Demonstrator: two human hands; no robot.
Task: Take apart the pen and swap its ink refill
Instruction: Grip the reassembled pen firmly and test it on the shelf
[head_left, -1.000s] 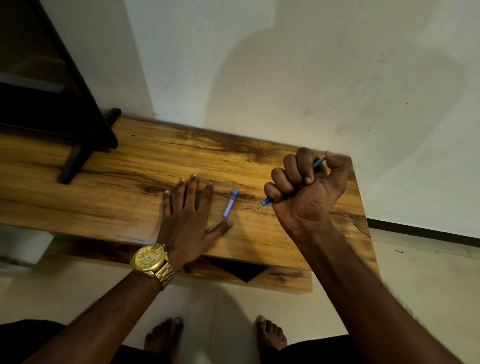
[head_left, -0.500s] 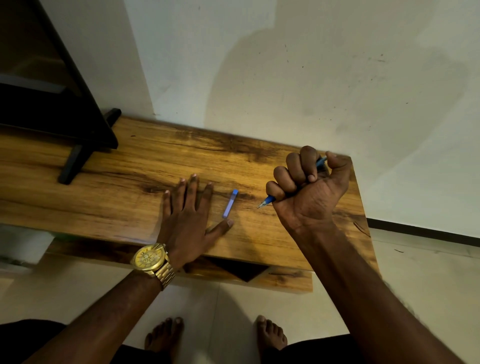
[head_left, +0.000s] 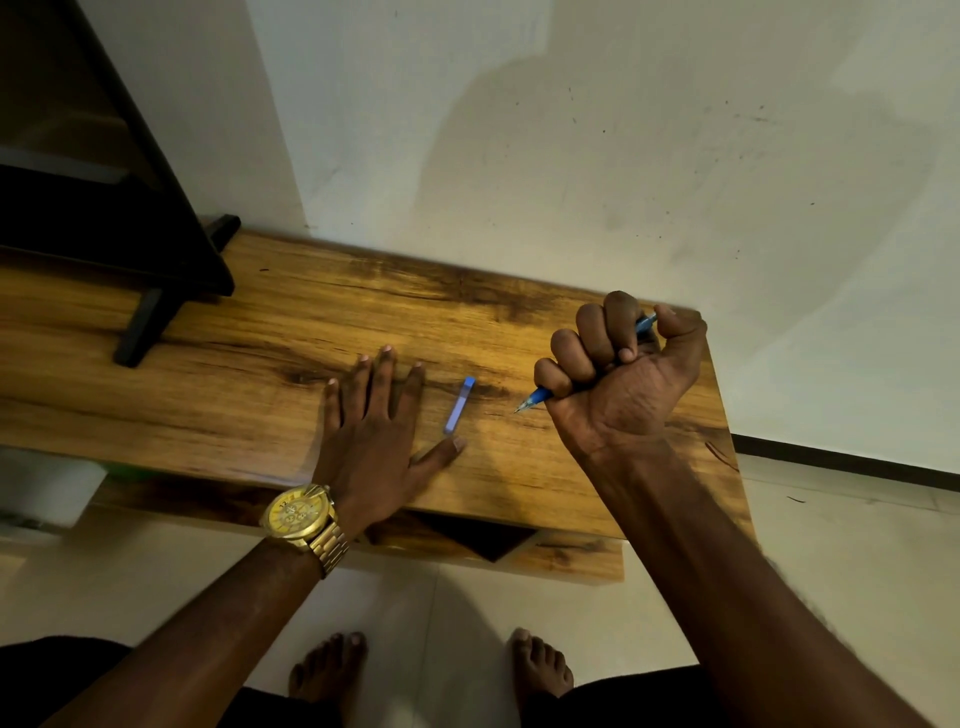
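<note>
My right hand (head_left: 621, 384) grips a blue pen (head_left: 537, 399) in a closed fist above the right part of the wooden table (head_left: 260, 374). The pen's tip sticks out at the lower left of the fist and its other end shows by the thumb. A small blue pen cap (head_left: 460, 405) lies flat on the table between my hands. My left hand (head_left: 376, 436) rests palm down on the wood with straight fingers, and its thumb ends just below the cap. A gold watch sits on that wrist.
A black stand (head_left: 156, 291) with an angled leg occupies the table's far left. A white wall rises behind the table. The table's right edge is just past my right hand. Bare feet stand on the tiled floor (head_left: 831, 571) below the front edge.
My right fist with the pen has lifted slightly. My left hand and the cap have stayed where they were.
</note>
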